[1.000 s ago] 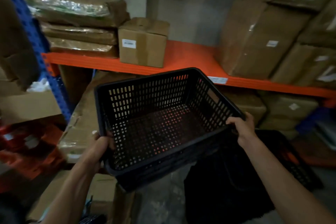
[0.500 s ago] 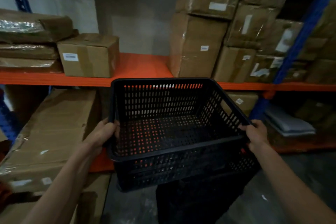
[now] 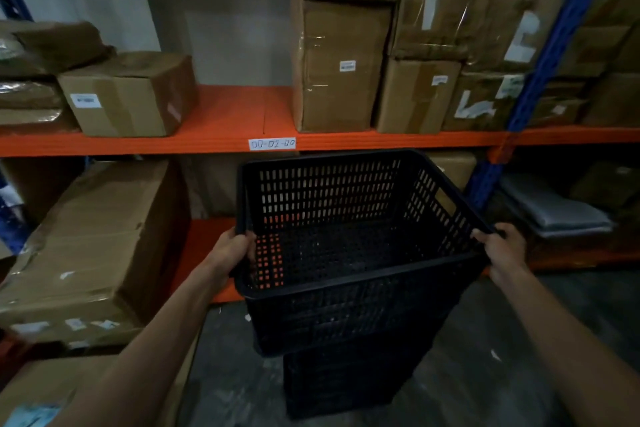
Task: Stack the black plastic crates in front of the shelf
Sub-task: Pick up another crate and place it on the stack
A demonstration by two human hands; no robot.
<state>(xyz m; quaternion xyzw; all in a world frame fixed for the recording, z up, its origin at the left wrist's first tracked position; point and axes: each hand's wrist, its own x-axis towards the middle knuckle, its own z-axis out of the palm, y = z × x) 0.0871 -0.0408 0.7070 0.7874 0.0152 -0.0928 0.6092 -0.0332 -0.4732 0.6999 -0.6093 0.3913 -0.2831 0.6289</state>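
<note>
I hold a black perforated plastic crate (image 3: 346, 253) level in front of me, its open top facing up. My left hand (image 3: 232, 250) grips the rim at the left side, my right hand (image 3: 502, 246) grips the right rim. Directly beneath it stands a dark stack of black crates (image 3: 346, 385) on the floor, mostly hidden by the crate I carry; I cannot tell whether the two touch. The orange shelf (image 3: 221, 142) runs just behind.
Cardboard boxes (image 3: 343, 66) fill the orange shelf above; a large box (image 3: 93, 246) leans at the lower left, close to my left arm. A blue rack post (image 3: 543, 80) stands at right. Grey floor (image 3: 502, 357) lies around the stack.
The view swung right along the shelf. The crate went from tilted to level and now hangs lower, centred over the dark stack on the floor. Both hands kept their grip.
</note>
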